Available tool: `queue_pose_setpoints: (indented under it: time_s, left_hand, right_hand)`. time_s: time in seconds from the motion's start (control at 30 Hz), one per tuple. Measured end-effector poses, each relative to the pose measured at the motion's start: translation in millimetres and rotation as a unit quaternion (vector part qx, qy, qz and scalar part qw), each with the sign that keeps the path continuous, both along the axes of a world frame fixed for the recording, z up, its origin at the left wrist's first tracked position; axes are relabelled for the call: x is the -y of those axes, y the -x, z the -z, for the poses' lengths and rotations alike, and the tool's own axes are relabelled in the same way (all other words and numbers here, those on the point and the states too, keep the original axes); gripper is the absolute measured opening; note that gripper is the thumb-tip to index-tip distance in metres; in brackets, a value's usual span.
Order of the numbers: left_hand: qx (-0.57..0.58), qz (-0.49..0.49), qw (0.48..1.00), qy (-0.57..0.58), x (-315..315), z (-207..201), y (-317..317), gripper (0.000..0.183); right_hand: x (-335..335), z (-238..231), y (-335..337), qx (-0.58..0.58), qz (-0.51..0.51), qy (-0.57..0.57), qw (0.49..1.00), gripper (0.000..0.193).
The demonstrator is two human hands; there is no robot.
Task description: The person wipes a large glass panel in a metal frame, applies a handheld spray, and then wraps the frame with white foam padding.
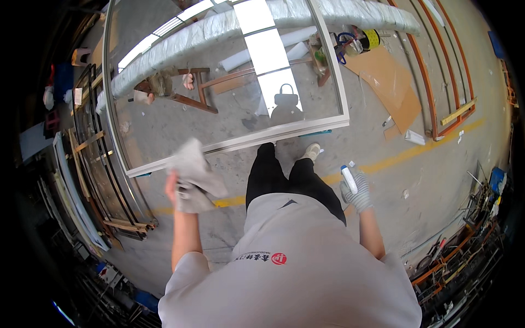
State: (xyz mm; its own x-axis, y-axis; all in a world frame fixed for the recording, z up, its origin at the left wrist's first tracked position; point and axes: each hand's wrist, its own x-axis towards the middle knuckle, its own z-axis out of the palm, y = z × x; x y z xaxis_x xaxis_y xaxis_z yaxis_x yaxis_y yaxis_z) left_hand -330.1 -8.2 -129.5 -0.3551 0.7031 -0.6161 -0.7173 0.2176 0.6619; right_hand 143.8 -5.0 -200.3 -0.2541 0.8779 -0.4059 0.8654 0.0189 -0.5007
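Note:
My left hand (172,187) grips a light grey cloth (198,177), blurred by motion, beside the near left corner of a large framed glass pane (219,117). The cloth covers most of the fingers. My right hand (358,195), in a grey striped glove, is wrapped round a slim white tube with a blue end (349,179). That hand is out to the right, apart from the pale frame (273,133). Bright panels and a dark head shape reflect in the glass.
Wooden stands (205,90) show through the pane. A long plastic-wrapped roll (366,15) passes across the far side. Flattened cardboard (385,76) lies on the floor at right, near brown metal frames (429,82). Dark bars on a rack (104,147) stand at left.

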Motion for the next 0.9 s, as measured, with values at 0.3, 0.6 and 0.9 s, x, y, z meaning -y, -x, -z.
queue_pose_setpoints:
  time_s: [0.3,0.6,0.9]
  left_hand:
    - [-0.65,0.578,0.425,-0.25,-181,3,-108,0.03]
    - [-0.788,0.349,0.453,-0.229,-303,42,-160,0.033]
    - [-0.713,0.521,0.399,-0.247,-195,9,-126,0.035]
  right_hand:
    - [4,1,8,-0.007,0.026,-0.031,0.999,0.028]
    - [33,-3,12,0.003,0.081,-0.023,0.996,0.027]
    - [47,-7,8,-0.03,0.169,-0.044,0.984,0.027]
